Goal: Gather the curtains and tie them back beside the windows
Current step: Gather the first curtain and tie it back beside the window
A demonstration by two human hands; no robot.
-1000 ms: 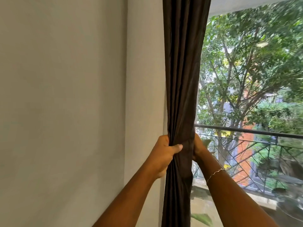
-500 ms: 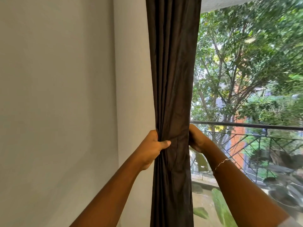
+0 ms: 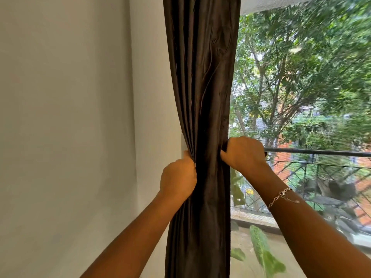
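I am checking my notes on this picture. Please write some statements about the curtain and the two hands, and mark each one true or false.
1. The left hand grips the left edge of the dark brown fabric curtain. True.
2. The right hand hangs free, away from the curtain. False: it grips the curtain's right edge.
3. The thin silver chain bracelet is on the left wrist. False: it is on the right wrist.
4. The curtain hangs to the right of the plain white wall. True.
5. Outdoors, only bare sky shows. False: green leafy trees and a dark metal railing show.
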